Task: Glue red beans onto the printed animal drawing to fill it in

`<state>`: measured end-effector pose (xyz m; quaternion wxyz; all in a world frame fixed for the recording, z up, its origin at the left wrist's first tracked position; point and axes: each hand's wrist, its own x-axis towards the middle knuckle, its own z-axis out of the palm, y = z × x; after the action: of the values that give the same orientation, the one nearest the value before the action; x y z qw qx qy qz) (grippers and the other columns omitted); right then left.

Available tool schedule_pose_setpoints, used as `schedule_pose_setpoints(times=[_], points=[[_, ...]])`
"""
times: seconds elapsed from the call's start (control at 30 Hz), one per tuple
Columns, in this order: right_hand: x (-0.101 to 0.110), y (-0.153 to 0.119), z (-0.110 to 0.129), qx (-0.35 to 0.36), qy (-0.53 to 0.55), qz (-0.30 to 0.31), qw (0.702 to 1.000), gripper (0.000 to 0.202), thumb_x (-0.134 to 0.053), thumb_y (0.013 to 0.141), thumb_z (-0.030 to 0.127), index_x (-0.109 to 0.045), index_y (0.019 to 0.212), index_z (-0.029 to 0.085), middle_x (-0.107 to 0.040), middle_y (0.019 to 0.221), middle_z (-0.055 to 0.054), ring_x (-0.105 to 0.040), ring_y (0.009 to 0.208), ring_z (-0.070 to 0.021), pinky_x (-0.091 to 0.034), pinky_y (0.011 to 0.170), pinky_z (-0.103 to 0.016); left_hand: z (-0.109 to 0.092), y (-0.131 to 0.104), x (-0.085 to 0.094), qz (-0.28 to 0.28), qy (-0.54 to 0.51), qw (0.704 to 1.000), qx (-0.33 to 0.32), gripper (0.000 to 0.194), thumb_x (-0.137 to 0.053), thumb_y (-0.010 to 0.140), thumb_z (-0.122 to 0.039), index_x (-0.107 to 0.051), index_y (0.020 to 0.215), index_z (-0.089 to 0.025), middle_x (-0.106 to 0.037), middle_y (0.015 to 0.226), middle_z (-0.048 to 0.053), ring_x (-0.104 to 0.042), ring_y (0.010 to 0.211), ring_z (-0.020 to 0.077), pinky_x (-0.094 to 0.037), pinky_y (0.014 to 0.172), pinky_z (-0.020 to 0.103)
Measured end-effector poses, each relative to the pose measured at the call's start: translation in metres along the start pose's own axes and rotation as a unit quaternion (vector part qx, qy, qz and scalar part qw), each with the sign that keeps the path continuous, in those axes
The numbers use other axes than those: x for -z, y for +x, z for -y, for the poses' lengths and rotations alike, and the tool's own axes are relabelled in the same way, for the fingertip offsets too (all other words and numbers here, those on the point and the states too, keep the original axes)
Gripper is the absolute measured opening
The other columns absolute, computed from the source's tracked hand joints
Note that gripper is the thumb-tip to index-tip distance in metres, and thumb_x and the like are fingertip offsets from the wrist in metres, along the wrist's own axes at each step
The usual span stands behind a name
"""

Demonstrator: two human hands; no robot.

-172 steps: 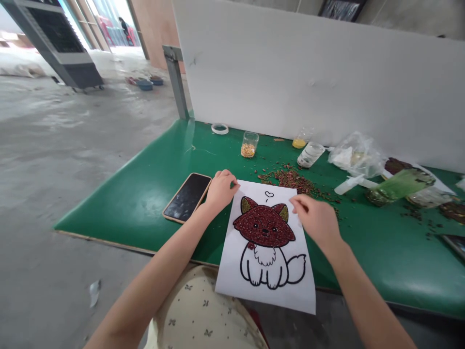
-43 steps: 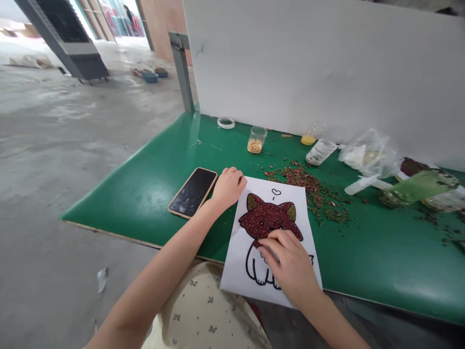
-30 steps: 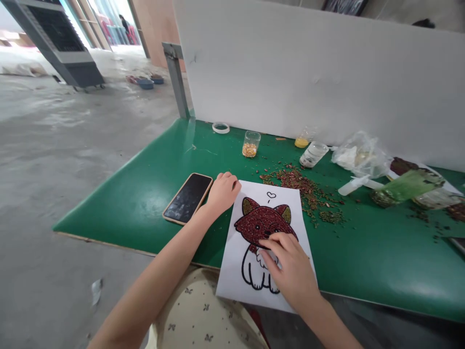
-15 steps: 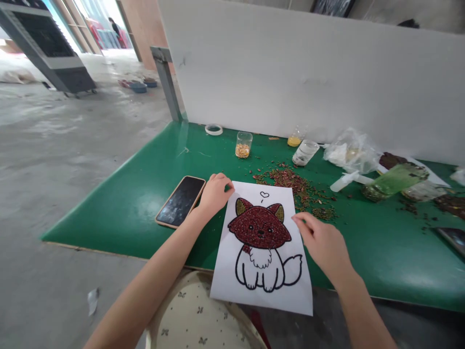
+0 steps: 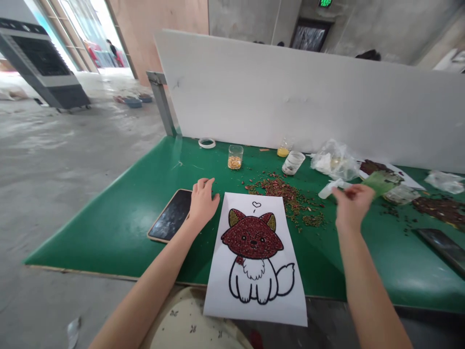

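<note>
A white sheet (image 5: 256, 310) with a printed fox drawing lies in front of me, its lower end past the table edge. Dark red grains cover the fox's head (image 5: 254, 237) and a small neck patch; the inner ears are greenish. My left hand (image 5: 202, 202) rests left of the sheet's upper corner, over the right edge of a phone (image 5: 170, 217), thumb apart and nothing held. My right hand (image 5: 352, 206) is at a small white squeeze bottle (image 5: 327, 189), fingertips beside or on it. Blur hides whether they grip it.
Loose red and green beans (image 5: 285, 191) are strewn beyond the sheet. Behind stand a cup of corn kernels (image 5: 235, 159), a tilted clear cup (image 5: 293, 163), a tape roll (image 5: 207, 143) and plastic bags (image 5: 336, 161). A green container (image 5: 381, 183) and a dark phone (image 5: 443, 249) are at right.
My right hand has left the sheet's right edge and moved right and forward to the white bottle. My left hand has come off the sheet's corner, slightly left.
</note>
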<state>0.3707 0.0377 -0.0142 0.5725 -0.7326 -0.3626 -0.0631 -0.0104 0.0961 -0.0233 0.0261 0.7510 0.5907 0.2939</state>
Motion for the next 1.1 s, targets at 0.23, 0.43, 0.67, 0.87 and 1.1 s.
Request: schedule_pose_setpoints(times=[0.23,0.43,0.67,0.87,1.1], points=[[-0.023,0.028,-0.035,-0.089,-0.149,0.122,0.977,0.067,-0.065,0.064,0.044,-0.039,0.116,0.012,-0.055,0.103,-0.018,-0.055,0.095,-0.0300,-0.043,0.074,-0.041,-0.001,0.000,-0.001,-0.003,-0.026,1.000,-0.018,0.046,-0.052,0.078,-0.017,-0.049,0.123,-0.011,-0.050,0.117,0.015,-0.047,0.106,0.0298,-0.038,0.097,0.045],[-0.022,0.015,-0.031,-0.034,-0.224,0.158,0.961,0.040,-0.057,0.071,0.048,-0.054,0.091,0.013,-0.062,0.089,-0.019,-0.056,0.093,-0.0362,-0.038,0.080,-0.047,0.002,-0.001,-0.003,-0.021,0.008,0.999,-0.041,0.043,-0.051,0.078,-0.015,-0.050,0.121,-0.011,-0.052,0.115,0.015,-0.048,0.105,0.0303,-0.040,0.095,0.045],[-0.016,-0.035,0.045,0.160,-0.095,0.243,0.952,0.051,-0.054,0.077,0.057,-0.047,0.111,0.019,-0.064,0.076,-0.003,-0.057,0.061,-0.0189,-0.037,0.055,-0.027,-0.009,-0.004,-0.002,-0.029,-0.045,0.993,-0.103,0.044,-0.038,0.092,-0.031,-0.037,0.132,-0.013,-0.055,0.117,0.015,-0.050,0.106,0.0267,-0.040,0.093,0.044],[-0.031,-0.116,0.113,0.436,-0.058,0.300,0.846,0.023,-0.055,0.083,0.043,-0.057,0.087,0.020,-0.064,0.079,-0.006,-0.055,0.078,-0.0222,-0.039,0.072,-0.034,-0.024,-0.011,0.006,-0.007,-0.084,0.979,-0.186,0.047,-0.041,0.091,-0.028,-0.034,0.137,-0.018,-0.051,0.127,0.012,-0.044,0.116,0.0264,-0.037,0.097,0.043],[-0.016,-0.139,0.138,0.310,0.122,0.370,0.867,0.017,-0.063,0.078,0.036,-0.055,0.084,0.022,-0.062,0.081,-0.002,-0.054,0.077,-0.0189,-0.040,0.073,-0.033,-0.052,-0.037,0.027,0.084,-0.294,0.918,-0.253,0.048,-0.046,0.080,-0.016,-0.047,0.128,-0.022,-0.055,0.123,0.008,-0.046,0.115,0.0238,-0.034,0.101,0.044]])
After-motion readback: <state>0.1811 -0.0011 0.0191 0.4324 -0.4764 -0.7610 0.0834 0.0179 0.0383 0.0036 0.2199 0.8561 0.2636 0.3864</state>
